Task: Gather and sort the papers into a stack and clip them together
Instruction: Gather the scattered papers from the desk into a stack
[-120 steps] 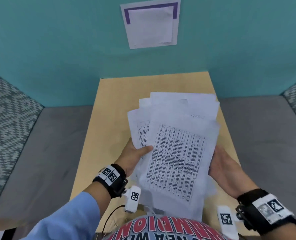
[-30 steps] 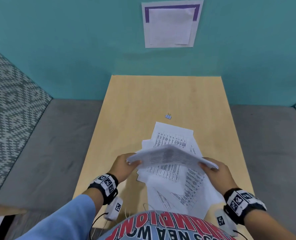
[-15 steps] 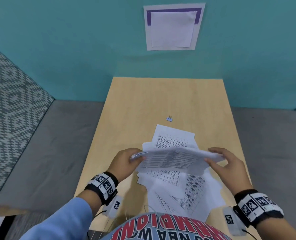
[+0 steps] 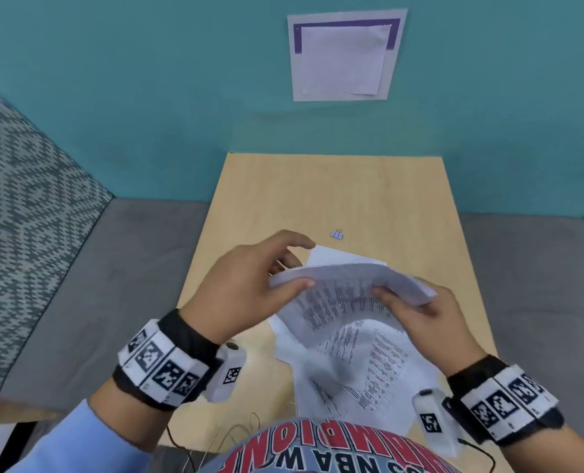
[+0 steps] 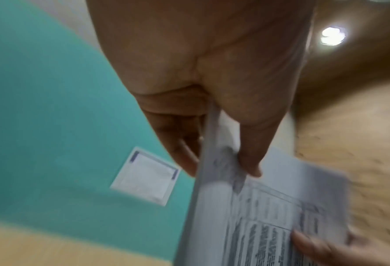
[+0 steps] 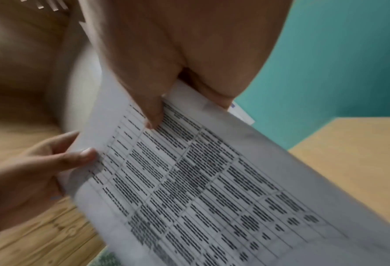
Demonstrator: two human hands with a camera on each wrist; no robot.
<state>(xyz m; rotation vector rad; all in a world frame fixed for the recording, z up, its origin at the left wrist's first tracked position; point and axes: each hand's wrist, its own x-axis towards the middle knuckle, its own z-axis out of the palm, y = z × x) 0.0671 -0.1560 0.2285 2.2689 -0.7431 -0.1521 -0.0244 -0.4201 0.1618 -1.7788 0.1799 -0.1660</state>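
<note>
Papers (image 4: 348, 285) now raised; wooden table (image 4: 335, 189), teal wall (image 4: 147, 97)

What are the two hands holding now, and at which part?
Both hold the bundle of papers: left hand pinches its left edge, right hand its right edge.

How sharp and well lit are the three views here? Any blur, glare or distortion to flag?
Head view: evenly lit, wide-angle bending at the edges, clip sharp, held papers motion-smeared. Left wrist view: heavy motion blur, left hand fills the frame, ceiling light flares. Right wrist view: right hand close and soft, table print streaked yet visible, no glare.
</note>
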